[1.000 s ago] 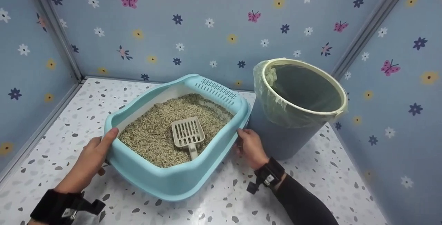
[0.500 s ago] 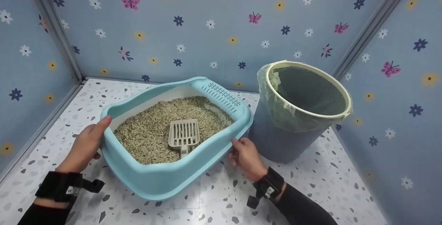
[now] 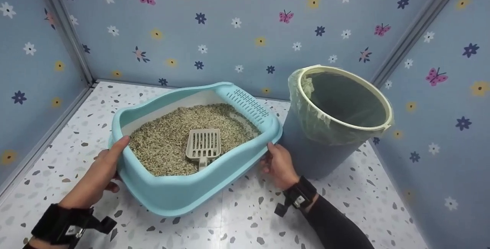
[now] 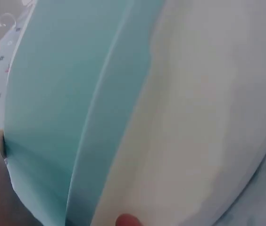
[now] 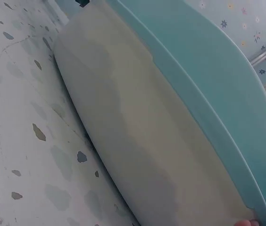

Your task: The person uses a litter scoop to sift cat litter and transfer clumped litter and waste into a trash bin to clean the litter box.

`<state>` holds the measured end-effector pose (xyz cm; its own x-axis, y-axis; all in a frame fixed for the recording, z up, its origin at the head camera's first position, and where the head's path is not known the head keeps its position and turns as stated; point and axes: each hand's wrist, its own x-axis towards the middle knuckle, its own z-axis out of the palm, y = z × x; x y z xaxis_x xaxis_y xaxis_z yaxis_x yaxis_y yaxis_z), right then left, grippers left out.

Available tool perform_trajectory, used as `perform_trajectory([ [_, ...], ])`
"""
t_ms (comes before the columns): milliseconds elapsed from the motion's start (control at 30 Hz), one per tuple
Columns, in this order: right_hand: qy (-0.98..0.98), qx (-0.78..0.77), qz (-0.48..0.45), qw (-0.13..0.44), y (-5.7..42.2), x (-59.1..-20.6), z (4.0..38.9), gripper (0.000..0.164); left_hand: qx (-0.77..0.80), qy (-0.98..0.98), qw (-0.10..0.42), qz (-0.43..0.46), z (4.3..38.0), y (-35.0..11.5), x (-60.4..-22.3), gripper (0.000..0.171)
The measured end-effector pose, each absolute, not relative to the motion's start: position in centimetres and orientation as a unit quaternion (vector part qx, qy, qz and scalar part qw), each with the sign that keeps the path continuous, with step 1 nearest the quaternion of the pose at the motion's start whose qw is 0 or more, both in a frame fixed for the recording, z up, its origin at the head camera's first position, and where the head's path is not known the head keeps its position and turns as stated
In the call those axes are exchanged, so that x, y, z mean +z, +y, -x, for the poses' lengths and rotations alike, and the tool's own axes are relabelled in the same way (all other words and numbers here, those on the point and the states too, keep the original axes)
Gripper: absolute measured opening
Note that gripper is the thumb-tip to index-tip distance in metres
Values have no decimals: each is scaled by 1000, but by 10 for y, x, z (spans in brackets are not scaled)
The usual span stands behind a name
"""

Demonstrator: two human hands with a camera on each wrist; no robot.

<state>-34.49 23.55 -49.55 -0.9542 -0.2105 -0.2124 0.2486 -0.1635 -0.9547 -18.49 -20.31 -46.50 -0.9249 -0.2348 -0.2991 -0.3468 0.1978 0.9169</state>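
Observation:
A light-blue litter box [image 3: 180, 193] with a pale lower tray [image 5: 137, 127] stands on the speckled surface, turned at an angle. Tan pellet litter [image 3: 164, 145] fills it, heaped unevenly. On the litter lies a beige slotted scoop [image 3: 203, 144], its handle toward me and partly hidden behind the near wall. My left hand [image 3: 95, 178] grips the box's left side, thumb at the rim; a fingertip [image 4: 128, 220] shows against the pale tray. At the right side, my right hand [image 3: 281, 166] holds the lower edge of the blue rim, with fingertips [image 5: 244, 223] under it.
A blue-grey bin [image 3: 306, 157] with a yellowish liner bag [image 3: 319, 126] and cream ring [image 3: 354, 126] stands close against the box's right corner. Flower-and-butterfly wall panels [image 3: 229, 50] enclose the back and sides. The white speckled surface [image 3: 245, 218] shows in front.
The litter box has turned slightly clockwise, its front corner moving left and its back right corner right. The scoop has turned with it. The bin appears shifted slightly right. Both hands keep hold.

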Motion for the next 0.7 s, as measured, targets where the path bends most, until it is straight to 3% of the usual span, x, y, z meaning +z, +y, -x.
perform_trajectory([
  [167, 633, -755, 12, 170, 236, -495, 345, 27, 599, 774, 10, 203, 191, -200, -463, 72],
  [333, 654, -724, 50, 214, 249, -497, 348, 26, 598, 773, -18, 213, 189, -197, -466, 80],
  [533, 657, -720, 54, 215, 257, -498, 346, 27, 602, 772, 5, 201, 183, -194, -462, 93],
  [700, 636, -748, 31, 189, 260, -499, 357, 33, 598, 777, 19, 196, 165, -171, -458, 85],
])
